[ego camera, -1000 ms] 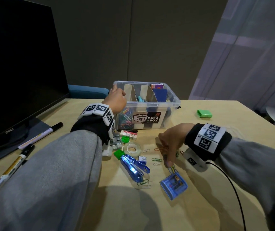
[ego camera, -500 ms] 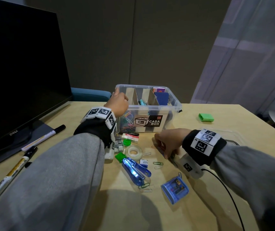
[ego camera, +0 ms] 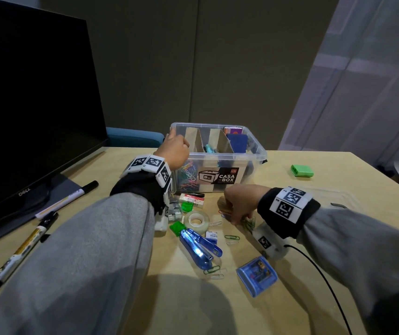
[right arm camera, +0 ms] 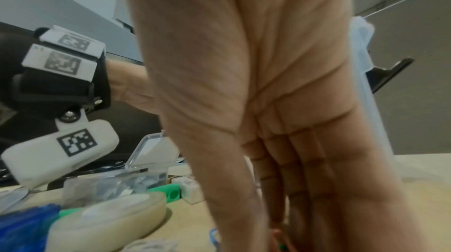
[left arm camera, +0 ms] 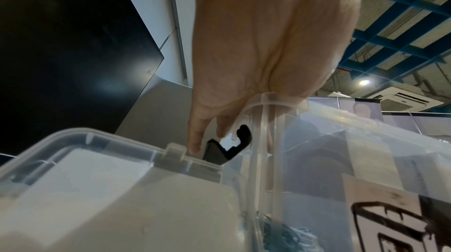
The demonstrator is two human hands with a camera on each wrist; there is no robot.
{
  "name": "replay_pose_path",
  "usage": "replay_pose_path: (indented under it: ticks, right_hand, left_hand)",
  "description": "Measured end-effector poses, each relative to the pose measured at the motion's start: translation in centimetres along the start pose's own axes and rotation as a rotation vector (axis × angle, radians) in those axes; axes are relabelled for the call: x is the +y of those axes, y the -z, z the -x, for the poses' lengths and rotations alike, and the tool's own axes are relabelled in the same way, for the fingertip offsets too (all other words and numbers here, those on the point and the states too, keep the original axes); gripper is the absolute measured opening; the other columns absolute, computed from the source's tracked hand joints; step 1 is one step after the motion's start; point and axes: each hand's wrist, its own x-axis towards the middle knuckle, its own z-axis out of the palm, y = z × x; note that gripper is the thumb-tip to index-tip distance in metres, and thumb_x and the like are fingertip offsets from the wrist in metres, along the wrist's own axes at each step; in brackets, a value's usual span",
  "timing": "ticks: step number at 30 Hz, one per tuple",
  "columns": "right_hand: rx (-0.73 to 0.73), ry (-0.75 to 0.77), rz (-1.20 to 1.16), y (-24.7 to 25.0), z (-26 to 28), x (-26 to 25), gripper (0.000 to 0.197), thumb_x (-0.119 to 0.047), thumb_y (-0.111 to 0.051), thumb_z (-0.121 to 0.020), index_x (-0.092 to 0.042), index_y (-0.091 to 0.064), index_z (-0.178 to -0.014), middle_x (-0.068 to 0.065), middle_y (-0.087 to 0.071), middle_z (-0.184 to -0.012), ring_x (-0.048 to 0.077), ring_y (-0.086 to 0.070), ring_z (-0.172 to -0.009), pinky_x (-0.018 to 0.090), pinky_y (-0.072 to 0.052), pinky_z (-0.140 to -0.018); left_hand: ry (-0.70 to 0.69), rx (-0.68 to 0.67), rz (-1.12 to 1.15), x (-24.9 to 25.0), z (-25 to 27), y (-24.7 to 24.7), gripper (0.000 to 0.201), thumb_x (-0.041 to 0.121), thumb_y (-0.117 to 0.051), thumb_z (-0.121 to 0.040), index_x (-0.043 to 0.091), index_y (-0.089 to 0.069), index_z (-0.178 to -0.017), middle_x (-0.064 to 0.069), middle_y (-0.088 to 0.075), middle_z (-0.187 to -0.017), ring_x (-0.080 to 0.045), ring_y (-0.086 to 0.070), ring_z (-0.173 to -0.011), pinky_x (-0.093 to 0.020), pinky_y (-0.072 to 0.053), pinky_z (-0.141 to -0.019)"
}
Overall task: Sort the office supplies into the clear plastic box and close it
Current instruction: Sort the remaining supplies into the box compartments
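While the monitor (ego camera: 31, 112) filled the left of the table (ego camera: 363, 180), the open box (ego camera: 256, 153) stood mid-table, paper clips heaped in its left compartment. Only the left wrist view showed how the left hand (ego camera: 173, 149) held it: fingers curled over the corner rim, thumb (left arm camera: 195, 140) outside beside a black latch (left arm camera: 227, 146). From the head view, the right hand (ego camera: 240, 203) reached down in front of the box, fingers bunched on a cluster of clips (ego camera: 249, 223). In the blurred right wrist view its fingers (right arm camera: 305, 188) hung straight down, the tips' grip hidden. A stapler (ego camera: 199, 247), tape (ego camera: 196, 221) and loose clips lay nearby.
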Motion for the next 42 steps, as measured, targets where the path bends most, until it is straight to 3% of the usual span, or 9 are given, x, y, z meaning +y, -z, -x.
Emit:
replay_pose_path:
  ticks: [4, 7, 12, 19, 23, 29, 35, 40, 42]
  right_hand:
    - [0.026, 0.022, -0.003, -0.2, -0.6, 0.1, 0.012, -0.015, -0.072, -0.083, -0.013, -0.061, -0.083, 0.006, -0.068, -0.089, 0.020, -0.068, -0.081, 0.027, -0.057, -0.072]
    - [0.047, 0.029, -0.027, -0.4, -0.6, 0.1, 0.012, -0.016, -0.071, -0.083, -0.013, -0.062, -0.088, 0.005, -0.066, -0.090, 0.020, -0.066, -0.084, 0.027, -0.056, -0.072]
    - [0.088, 0.048, -0.049, -0.9, -0.5, 0.0, 0.031, -0.019, -0.072, -0.083, -0.010, -0.062, -0.111, 0.007, -0.065, -0.104, 0.019, -0.059, -0.092, 0.027, -0.053, -0.081]
    - [0.107, 0.137, -0.146, 1.4, 0.6, 1.5, 0.009, -0.014, -0.070, -0.085, -0.006, -0.070, -0.090, 0.009, -0.071, -0.088, 0.019, -0.069, -0.075, 0.029, -0.057, -0.072]
    - [0.158, 0.220, -0.409, 5.0, 2.6, 2.5, 0.003, 0.000, -0.064, -0.085, -0.002, -0.064, -0.087, 0.012, -0.070, -0.090, 0.023, -0.071, -0.080, 0.030, -0.060, -0.074]
    - [0.437, 0.246, -0.928, 9.7, 3.1, 1.7, 0.005, -0.001, -0.065, -0.086, 0.000, -0.063, -0.090, 0.009, -0.066, -0.084, 0.016, -0.065, -0.072, 0.022, -0.057, -0.063]
    - [0.666, 0.207, -1.209, 11.8, -0.7, -1.1, 0.017, 0.000, -0.066, -0.085, -0.006, -0.058, -0.071, 0.008, -0.060, -0.071, 0.017, -0.063, -0.065, 0.025, -0.056, -0.059]
    - [0.743, 0.073, -1.015, 11.6, -3.7, -3.3, 0.007, -0.005, -0.071, -0.083, 0.000, -0.067, -0.079, 0.014, -0.070, -0.084, 0.023, -0.071, -0.073, 0.035, -0.061, -0.068]
    - [0.694, 0.085, -0.864, 11.2, -3.9, -3.6, 0.012, -0.012, -0.074, -0.082, -0.001, -0.070, -0.086, 0.011, -0.070, -0.081, 0.017, -0.067, -0.067, 0.030, -0.059, -0.062]
  left_hand:
    - [-0.003, -0.004, 0.003, 0.1, 0.2, 0.1, 0.033, 0.012, -0.034, -0.102, 0.007, -0.053, -0.128, -0.007, 0.004, -0.164, -0.027, -0.009, -0.150, -0.047, -0.019, -0.120]
    - [0.003, -0.004, -0.005, 0.2, 0.3, 0.1, 0.033, 0.011, -0.033, -0.102, 0.008, -0.053, -0.127, -0.006, 0.005, -0.164, -0.027, -0.010, -0.150, -0.048, -0.020, -0.120]
    - [0.001, -0.010, 0.006, 0.3, 0.4, 0.2, 0.032, 0.009, -0.033, -0.101, 0.007, -0.054, -0.126, -0.005, 0.006, -0.164, -0.027, -0.011, -0.150, -0.048, -0.021, -0.120]
    - [0.013, -0.018, 0.011, 0.7, 0.8, 0.4, 0.031, 0.009, -0.033, -0.102, 0.008, -0.054, -0.125, -0.006, 0.007, -0.164, -0.028, -0.010, -0.150, -0.049, -0.020, -0.120]
    - [0.027, -0.009, 0.016, 0.8, 1.0, 0.4, 0.032, 0.010, -0.034, -0.102, 0.009, -0.051, -0.130, -0.006, 0.004, -0.164, -0.028, -0.011, -0.150, -0.048, -0.021, -0.120]
    - [0.055, 0.012, 0.121, 1.0, 1.6, 0.7, 0.044, 0.007, -0.037, -0.100, 0.010, -0.030, -0.143, -0.011, -0.031, -0.152, -0.026, -0.036, -0.136, -0.043, -0.034, -0.111]
    - [0.085, -0.004, 0.181, 1.2, 2.0, 0.8, 0.061, 0.008, -0.037, -0.098, 0.017, -0.011, -0.152, -0.016, -0.034, -0.151, -0.032, -0.044, -0.130, -0.051, -0.038, -0.107]
    - [0.092, 0.001, 0.159, 1.4, 2.2, 0.9, 0.061, 0.009, -0.039, -0.099, 0.017, -0.010, -0.153, -0.018, -0.031, -0.153, -0.034, -0.042, -0.132, -0.051, -0.037, -0.108]
    - [0.087, 0.000, 0.161, 1.3, 2.2, 0.9, 0.062, 0.009, -0.039, -0.099, 0.017, -0.009, -0.153, -0.017, -0.026, -0.156, -0.033, -0.037, -0.137, -0.051, -0.034, -0.111]
